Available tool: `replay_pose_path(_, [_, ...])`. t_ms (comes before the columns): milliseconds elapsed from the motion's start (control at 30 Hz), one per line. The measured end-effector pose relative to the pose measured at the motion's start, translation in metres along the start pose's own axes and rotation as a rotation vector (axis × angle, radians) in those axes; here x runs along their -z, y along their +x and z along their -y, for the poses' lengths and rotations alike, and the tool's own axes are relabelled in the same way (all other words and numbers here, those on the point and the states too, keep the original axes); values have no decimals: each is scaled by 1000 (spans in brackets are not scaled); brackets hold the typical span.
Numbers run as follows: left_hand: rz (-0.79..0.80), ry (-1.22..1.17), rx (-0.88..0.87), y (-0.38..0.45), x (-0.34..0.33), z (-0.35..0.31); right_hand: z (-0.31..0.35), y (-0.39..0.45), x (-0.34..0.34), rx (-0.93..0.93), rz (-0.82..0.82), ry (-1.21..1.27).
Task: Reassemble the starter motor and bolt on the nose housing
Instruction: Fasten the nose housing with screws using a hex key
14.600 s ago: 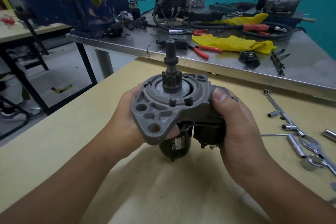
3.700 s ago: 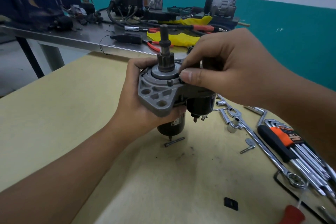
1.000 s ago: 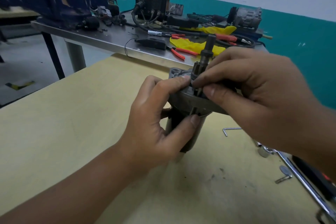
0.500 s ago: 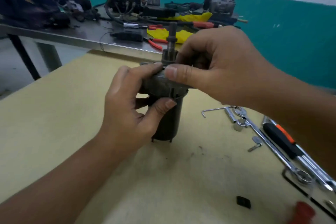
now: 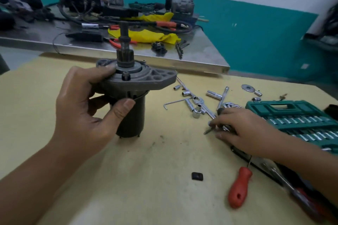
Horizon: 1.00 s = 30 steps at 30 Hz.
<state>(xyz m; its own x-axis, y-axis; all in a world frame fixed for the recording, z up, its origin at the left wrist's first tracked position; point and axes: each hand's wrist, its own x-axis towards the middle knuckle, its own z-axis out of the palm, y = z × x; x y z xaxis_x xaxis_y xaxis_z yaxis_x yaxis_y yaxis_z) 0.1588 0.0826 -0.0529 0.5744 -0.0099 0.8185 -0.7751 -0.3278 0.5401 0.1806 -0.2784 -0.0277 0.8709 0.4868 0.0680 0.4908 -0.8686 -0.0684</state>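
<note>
The starter motor [image 5: 132,113] stands upright on the yellow table [image 5: 150,193], its dark body down and its pinion shaft [image 5: 124,42] pointing up. A grey flanged housing [image 5: 155,79] sits on top, with a bolt head [image 5: 125,74] showing on its face. My left hand [image 5: 86,109] grips the motor just under the flange. To the right, my right hand [image 5: 239,131] rests on the table among the tools, fingers pinching a small metal piece [image 5: 210,127], apart from the motor.
Loose sockets, an Allen key [image 5: 175,101] and wrenches lie right of the motor. A green socket case [image 5: 296,115] stands open at the right edge. A red-handled screwdriver [image 5: 239,186] and a small black piece [image 5: 197,176] lie near the front. A cluttered steel bench [image 5: 201,49] stands behind.
My right hand has left the top of the motor and dropped to the tools on the right, closing on a small piece. My left hand still holds the motor upright.
</note>
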Motion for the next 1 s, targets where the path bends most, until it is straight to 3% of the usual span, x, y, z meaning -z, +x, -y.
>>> replay_pose_path(267, [83, -187, 14, 0, -2, -14, 10, 13, -1, -11, 38, -26])
replay_pose_path(467, [66, -337, 120, 11, -4, -35, 17, 23, 37, -61, -403, 466])
replay_pose_path(567, [56, -272, 188, 13, -1, -36, 38, 27, 61, 29, -475, 834])
replay_pose_path(700, [81, -288, 236, 17, 7, -30, 66, 44, 84, 181, -543, 983])
replay_pose_path(800, [156, -373, 262, 20, 17, -22, 85, 65, 87, 253, -540, 1080])
replay_pose_path(933, [283, -443, 381, 25, 34, -13, 110, 93, 73, 270, -394, 1257])
replay_pose_path(1000, [314, -421, 344, 24, 36, -8, 122, 99, 60, 246, -340, 1398])
